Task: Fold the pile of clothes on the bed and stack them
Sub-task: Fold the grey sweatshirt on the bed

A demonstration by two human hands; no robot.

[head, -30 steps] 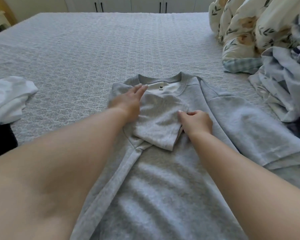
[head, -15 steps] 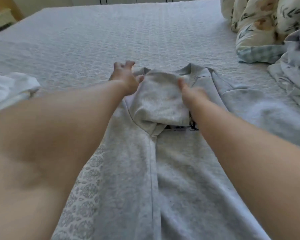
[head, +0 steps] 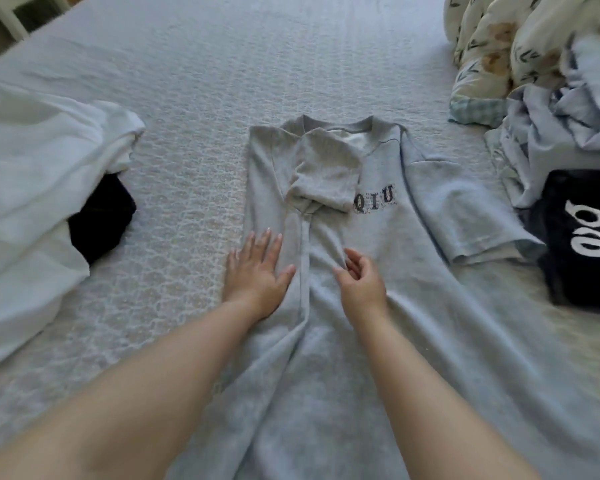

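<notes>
Left hand lying flat with fingers straight, pressing the folded side of the grey T-shirt, right hand hovering loosely curled, holding nothing, bed lying underneath

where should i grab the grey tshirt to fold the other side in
Pinch the grey t-shirt at the hem of its right sleeve, coming from the right. That sleeve lies spread flat and unfolded, while the left sleeve is already folded in.

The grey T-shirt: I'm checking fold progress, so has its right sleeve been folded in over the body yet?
No, the right sleeve of the grey T-shirt lies spread out sideways.
</notes>
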